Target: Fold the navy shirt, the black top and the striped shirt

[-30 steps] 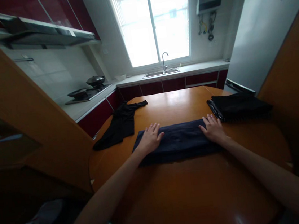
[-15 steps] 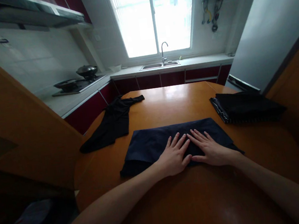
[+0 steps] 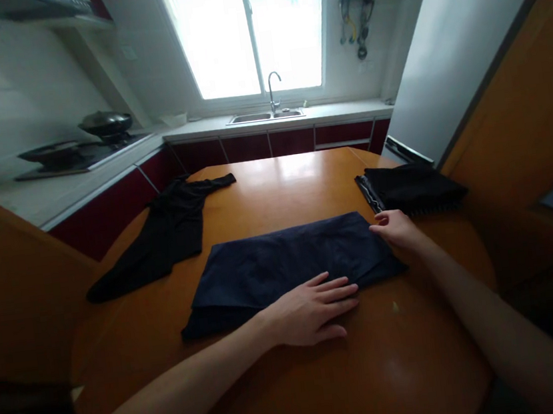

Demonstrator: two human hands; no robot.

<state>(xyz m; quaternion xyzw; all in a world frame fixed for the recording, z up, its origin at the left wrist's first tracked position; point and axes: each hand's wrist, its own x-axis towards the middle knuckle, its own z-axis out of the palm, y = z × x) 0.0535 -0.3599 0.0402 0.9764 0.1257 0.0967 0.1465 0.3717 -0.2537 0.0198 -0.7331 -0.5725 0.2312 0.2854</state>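
A folded dark blue garment [image 3: 283, 260] lies across the middle of the table, its lower layer showing along the front left edge. My left hand [image 3: 314, 310] rests flat with fingers spread, over the garment's front edge and partly on the wood. At the upper right side of the cloth, my right hand [image 3: 396, 229] has its fingers curled in and thumb and fingertips pinched at the garment's edge. The exact kind of garment cannot be made out.
On the wooden table [image 3: 276, 200], a black long-sleeved garment [image 3: 173, 226] lies spread at the left. A stack of folded black clothes [image 3: 410, 187] sits at the right, just beyond my right hand. Behind are a sink [image 3: 250, 118], a stove with pans [image 3: 105, 124] and a fridge [image 3: 443, 45].
Both hands moved from the garment's sides to its front middle, fingers spread. Since then my right hand has gone to the upper right edge and closed there; my left stays flat. The view shifted right.
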